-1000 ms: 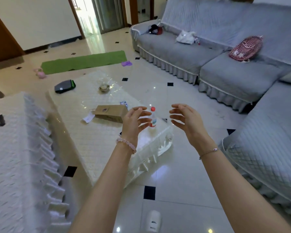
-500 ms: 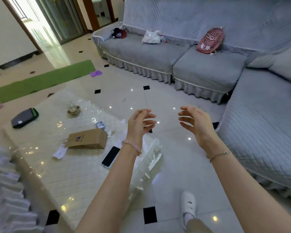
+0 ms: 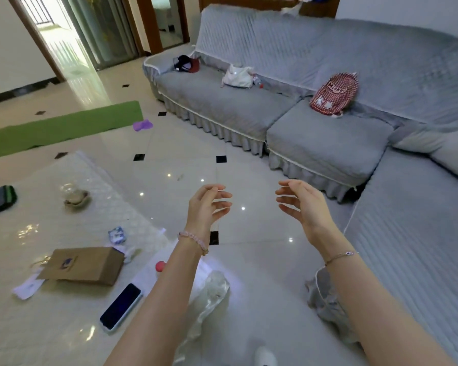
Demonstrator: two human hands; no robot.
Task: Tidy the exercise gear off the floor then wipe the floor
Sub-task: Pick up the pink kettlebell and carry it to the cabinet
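A green exercise mat lies flat on the tiled floor at the far left. A small purple item sits on the floor beside the mat's right end. My left hand and my right hand are raised in front of me above the glossy floor, palms facing each other, fingers loosely curled, holding nothing. Both hands are far from the mat.
A low table with a white quilted cover stands at the left, carrying a brown paper bag, a phone, a small dish and a red-capped bottle. A grey corner sofa fills the right, with a red backpack.
The view has swung right and moved forward past the table's corner. The sofa is nearer, the mat has shifted left. Both hands stay raised and empty.
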